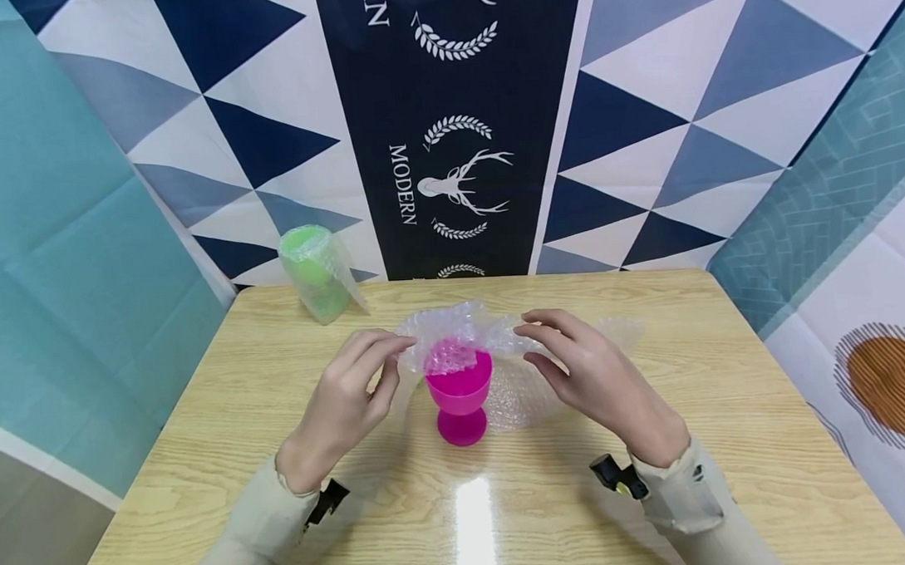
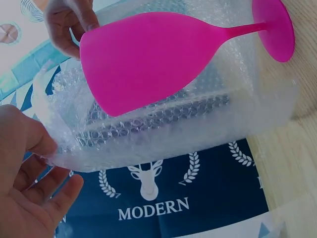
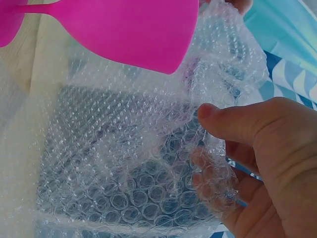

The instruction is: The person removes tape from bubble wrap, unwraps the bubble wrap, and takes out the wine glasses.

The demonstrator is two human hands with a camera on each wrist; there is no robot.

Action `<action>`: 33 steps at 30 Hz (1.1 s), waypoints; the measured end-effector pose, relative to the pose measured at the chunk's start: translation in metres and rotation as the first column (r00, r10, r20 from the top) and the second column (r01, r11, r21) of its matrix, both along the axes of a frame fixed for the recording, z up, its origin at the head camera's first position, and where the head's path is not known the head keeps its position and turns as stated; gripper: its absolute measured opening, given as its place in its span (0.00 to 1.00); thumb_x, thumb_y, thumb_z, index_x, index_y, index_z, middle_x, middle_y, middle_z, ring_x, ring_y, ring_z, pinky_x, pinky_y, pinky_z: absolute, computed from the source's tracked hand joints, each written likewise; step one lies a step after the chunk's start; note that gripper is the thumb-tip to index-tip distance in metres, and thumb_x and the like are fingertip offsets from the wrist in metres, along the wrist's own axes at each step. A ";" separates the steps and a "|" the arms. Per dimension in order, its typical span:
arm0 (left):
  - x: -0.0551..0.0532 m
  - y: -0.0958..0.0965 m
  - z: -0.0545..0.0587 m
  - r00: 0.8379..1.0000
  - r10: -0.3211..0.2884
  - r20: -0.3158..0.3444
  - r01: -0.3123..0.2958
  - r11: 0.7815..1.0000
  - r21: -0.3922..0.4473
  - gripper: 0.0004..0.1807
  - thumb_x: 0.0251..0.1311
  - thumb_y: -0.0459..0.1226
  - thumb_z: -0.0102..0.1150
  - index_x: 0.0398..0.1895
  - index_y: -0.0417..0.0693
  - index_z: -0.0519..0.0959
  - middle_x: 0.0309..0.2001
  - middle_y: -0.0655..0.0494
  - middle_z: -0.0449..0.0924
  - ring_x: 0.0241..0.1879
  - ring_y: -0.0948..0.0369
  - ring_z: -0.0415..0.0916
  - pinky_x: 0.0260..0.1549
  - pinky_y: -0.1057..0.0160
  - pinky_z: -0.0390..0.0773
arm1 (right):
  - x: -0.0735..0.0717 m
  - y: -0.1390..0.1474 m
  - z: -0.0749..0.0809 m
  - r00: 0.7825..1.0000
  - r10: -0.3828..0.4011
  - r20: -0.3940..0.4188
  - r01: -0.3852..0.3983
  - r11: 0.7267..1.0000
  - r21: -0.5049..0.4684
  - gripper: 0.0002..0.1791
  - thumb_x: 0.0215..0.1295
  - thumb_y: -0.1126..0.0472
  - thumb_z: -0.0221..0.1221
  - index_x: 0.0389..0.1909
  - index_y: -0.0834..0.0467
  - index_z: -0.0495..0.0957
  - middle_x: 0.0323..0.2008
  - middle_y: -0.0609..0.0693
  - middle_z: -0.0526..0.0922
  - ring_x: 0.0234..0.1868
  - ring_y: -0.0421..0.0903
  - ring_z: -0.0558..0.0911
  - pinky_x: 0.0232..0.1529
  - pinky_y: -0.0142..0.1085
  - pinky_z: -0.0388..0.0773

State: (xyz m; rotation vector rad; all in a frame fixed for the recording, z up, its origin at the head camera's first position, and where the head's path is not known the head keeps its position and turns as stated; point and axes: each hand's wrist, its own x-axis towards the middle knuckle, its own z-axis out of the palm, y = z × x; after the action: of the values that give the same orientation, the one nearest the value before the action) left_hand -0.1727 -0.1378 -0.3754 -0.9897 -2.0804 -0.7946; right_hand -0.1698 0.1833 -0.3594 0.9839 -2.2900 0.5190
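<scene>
A bright pink goblet stands upright on the wooden table, between my two hands. Behind it rises a sheet of clear bubble wrap, whose top edge folds forward over part of the rim. My left hand pinches the sheet's left edge between thumb and fingers. On the other side, my right hand holds the wrap; in the right wrist view its thumb lies in front and its fingers show through from behind. Neither hand touches the goblet, whose bowl, stem and foot show in the left wrist view.
At the table's back left corner stands a green item wrapped in bubble wrap, its exact kind blurred by the wrap. Patterned cloth hangs behind the wooden table, with more cloth on both sides.
</scene>
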 end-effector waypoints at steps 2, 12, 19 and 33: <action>0.000 -0.001 0.000 1.000 -0.003 -0.012 0.003 1.000 0.010 0.16 0.60 0.22 0.60 0.50 0.39 0.84 0.45 0.48 0.84 0.46 0.54 0.82 0.49 0.63 0.85 | 0.000 0.000 0.001 1.000 -0.007 0.004 0.007 1.000 0.000 0.24 0.55 0.71 0.74 0.54 0.62 0.82 0.54 0.60 0.83 0.52 0.54 0.86 0.52 0.47 0.87; -0.001 -0.005 -0.004 1.000 0.010 -0.026 -0.011 0.999 -0.038 0.18 0.58 0.25 0.62 0.52 0.39 0.85 0.42 0.50 0.82 0.40 0.58 0.80 0.37 0.66 0.85 | -0.002 -0.004 0.005 1.000 -0.022 0.015 0.022 1.000 -0.008 0.28 0.56 0.72 0.73 0.59 0.63 0.80 0.57 0.60 0.82 0.55 0.55 0.84 0.55 0.47 0.86; -0.002 -0.009 -0.007 1.000 -0.004 -0.024 0.005 1.000 0.013 0.09 0.62 0.29 0.66 0.45 0.41 0.87 0.39 0.52 0.81 0.35 0.60 0.80 0.35 0.68 0.84 | -0.005 -0.002 0.003 0.998 -0.053 0.034 0.055 0.997 -0.057 0.33 0.54 0.78 0.71 0.63 0.66 0.75 0.47 0.59 0.84 0.45 0.52 0.86 0.44 0.42 0.89; -0.008 -0.018 -0.007 0.997 -0.025 0.077 0.012 0.985 0.170 0.07 0.68 0.26 0.60 0.47 0.34 0.82 0.44 0.45 0.88 0.42 0.54 0.88 0.47 0.67 0.86 | -0.007 0.002 0.007 0.991 -0.132 0.034 0.135 0.986 -0.095 0.29 0.51 0.83 0.69 0.56 0.67 0.79 0.36 0.56 0.82 0.35 0.47 0.83 0.34 0.40 0.87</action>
State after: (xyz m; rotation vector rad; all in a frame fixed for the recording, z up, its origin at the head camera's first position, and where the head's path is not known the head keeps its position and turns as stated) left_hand -0.1808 -0.1561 -0.3825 -0.8988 -2.0332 -1.0164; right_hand -0.1771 0.1853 -0.3524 0.7753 -2.3125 0.5838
